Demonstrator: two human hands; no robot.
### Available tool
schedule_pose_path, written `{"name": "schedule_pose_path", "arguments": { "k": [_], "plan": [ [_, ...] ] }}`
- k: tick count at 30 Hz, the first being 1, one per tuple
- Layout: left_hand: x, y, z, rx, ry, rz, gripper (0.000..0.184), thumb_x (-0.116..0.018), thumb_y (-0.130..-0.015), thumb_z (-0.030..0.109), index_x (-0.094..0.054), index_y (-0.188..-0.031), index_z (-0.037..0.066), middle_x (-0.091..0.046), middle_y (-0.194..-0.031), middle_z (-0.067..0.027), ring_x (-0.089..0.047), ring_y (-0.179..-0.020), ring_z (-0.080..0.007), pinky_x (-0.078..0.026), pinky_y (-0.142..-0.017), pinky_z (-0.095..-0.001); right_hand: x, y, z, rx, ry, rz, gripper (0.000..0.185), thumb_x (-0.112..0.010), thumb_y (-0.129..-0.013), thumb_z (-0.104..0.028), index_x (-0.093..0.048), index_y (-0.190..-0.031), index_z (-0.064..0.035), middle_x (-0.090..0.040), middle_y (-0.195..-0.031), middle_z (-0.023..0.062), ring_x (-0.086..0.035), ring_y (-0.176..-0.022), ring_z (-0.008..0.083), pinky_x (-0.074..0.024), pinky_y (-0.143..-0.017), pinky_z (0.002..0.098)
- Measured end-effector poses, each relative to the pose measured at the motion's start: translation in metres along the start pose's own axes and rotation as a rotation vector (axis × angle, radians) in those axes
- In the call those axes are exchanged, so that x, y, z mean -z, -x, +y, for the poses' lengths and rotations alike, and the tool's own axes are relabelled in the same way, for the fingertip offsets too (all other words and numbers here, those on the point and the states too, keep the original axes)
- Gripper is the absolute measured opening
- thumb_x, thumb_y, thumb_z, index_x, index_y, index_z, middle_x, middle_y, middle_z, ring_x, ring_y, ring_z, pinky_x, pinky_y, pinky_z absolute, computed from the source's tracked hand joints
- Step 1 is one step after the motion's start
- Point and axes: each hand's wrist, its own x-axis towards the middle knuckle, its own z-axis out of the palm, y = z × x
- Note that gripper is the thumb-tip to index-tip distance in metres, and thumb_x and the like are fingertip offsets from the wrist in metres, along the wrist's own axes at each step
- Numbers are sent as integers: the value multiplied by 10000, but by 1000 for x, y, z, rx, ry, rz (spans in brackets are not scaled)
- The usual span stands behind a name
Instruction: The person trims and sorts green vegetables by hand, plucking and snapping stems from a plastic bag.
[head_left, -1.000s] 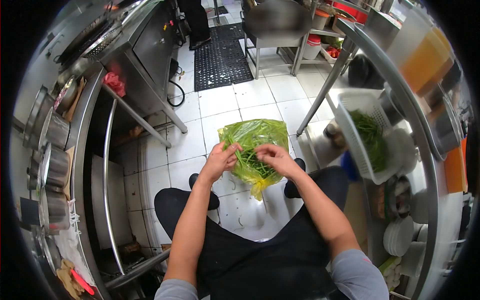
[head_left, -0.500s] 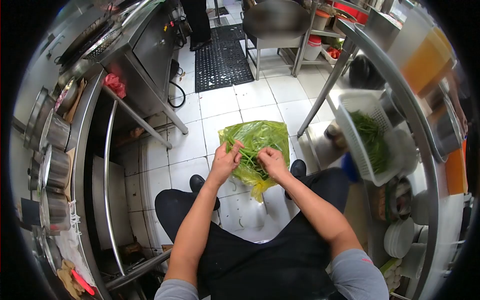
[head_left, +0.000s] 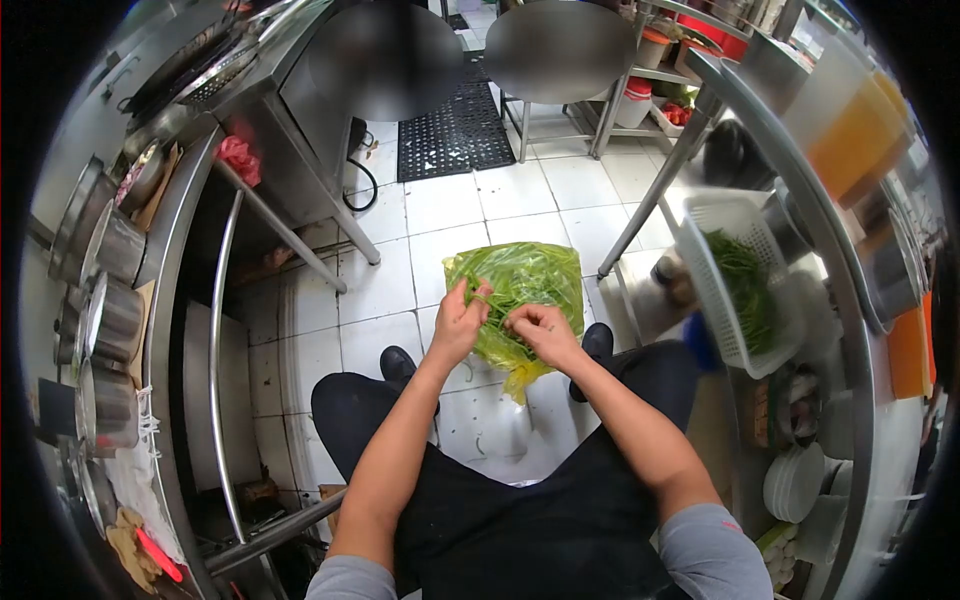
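A yellow-green plastic bag (head_left: 548,262) lies opened out on the tiled floor between my feet, with thin green vegetable stems (head_left: 512,292) heaped on it. My left hand (head_left: 458,325) is closed around some of these stems at the left side of the heap. To its right, my right hand (head_left: 543,332) has thumb and fingers pinched together low over the stems. What sits between those fingertips is too small to make out. The bag's bunched yellow end (head_left: 522,380) points toward me.
At right, a white plastic basket (head_left: 700,285) of cut greens (head_left: 742,290) stands on a shelf beneath a steel table (head_left: 790,150). Metal pots (head_left: 112,315) line the left counter. A black rubber mat (head_left: 455,135) lies ahead; stacked plates (head_left: 795,483) sit low right.
My right hand has shifted slightly left, nearer my left hand. The left-hand fingers have changed position around the stems. The bag stays in place on the floor.
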Motion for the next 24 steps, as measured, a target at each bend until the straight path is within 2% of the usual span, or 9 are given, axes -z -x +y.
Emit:
{"name": "schedule_pose_path", "arguments": {
  "k": [3, 6, 8, 10, 12, 15, 18, 21, 24],
  "plan": [
    [-11, 3, -2, -37, 4, 15, 174, -523, -1004, 205, -563, -981, 37, -474, -642, 23, -407, -565, -57, -332, -507, -235, 4, -8, -2, -126, -223, 169, 194, -587, -837, -152, -670, -749, 0, -614, -657, 9, -525, -616, 80, -435, -587, 252],
    [-14, 1, -7, -115, -48, 23, 178, -511, -1017, 217, -559, -980, 49, -457, -650, 42, -380, -564, -46, -310, -499, -220, 1, -13, 16, -131, -123, 152, 210, -580, -841, -161, -646, -721, -3, -611, -652, 18, -533, -613, 88, -436, -585, 254],
    [-6, -5, -12, -77, -94, 191, 140, -499, -998, 147, -580, -960, 39, -472, -620, 29, -423, -555, -68, -351, -501, -252, -1, -10, 28, -155, -73, 171, 187, -594, -831, -156, -668, -745, -8, -614, -653, 25, -544, -618, 93, -440, -586, 256],
    [8, -13, -1, -69, 146, 242, 182, -486, -1023, 224, -569, -958, 75, -382, -593, 78, -341, -511, -22, -267, -447, -210, -3, -10, 40, -141, 221, 130, 162, -600, -821, -143, -691, -784, -15, -630, -686, 28, -549, -610, 103, -440, -577, 261],
    [26, -16, 3, 34, 289, 244, 226, -474, -1030, 258, -557, -919, 80, -432, -641, 50, -406, -528, -57, -323, -464, -212, -9, -11, 44, -173, 196, 59, 176, -636, -842, -178, -705, -834, -16, -649, -727, 33, -546, -589, 114, -438, -558, 270],
    [26, -18, -4, 36, 334, 253, 244, -458, -1034, 262, -535, -910, 66, -442, -669, 21, -440, -560, -79, -393, -492, -241, -24, -15, 43, -471, -409, 11, 229, -673, -896, -261, -693, -912, -34, -572, -662, 0, -476, -505, 105, -391, -472, 259],
    [16, -17, -8, 55, 468, 214, 251, -451, -1035, 264, -515, -918, 52, -451, -685, -4, -456, -573, -101, -470, -540, -282, -26, -17, 43, -571, -626, 12, 189, -647, -919, -240, -672, -909, -53, -470, -603, -34, -403, -471, 86, -330, -437, 240],
    [18, -11, -9, 112, 403, 40, 233, -446, -1032, 256, -490, -921, 56, -513, -715, -37, -499, -595, -110, -514, -604, -285, -30, -6, 31, -541, -698, -9, 183, -619, -941, -232, -649, -894, -57, -424, -602, -42, -356, -465, 76, -294, -435, 227],
    [16, -6, -13, -137, -420, -136, 291, -574, -967, 221, -605, -1054, -55, -660, -909, -115, -619, -884, -200, -503, -800, -332, -28, 16, 0, -526, -557, -142, 225, -596, -957, -267, -645, -949, -48, -418, -651, -55, -365, -537, 59, -298, -480, 227]
  ]
}}
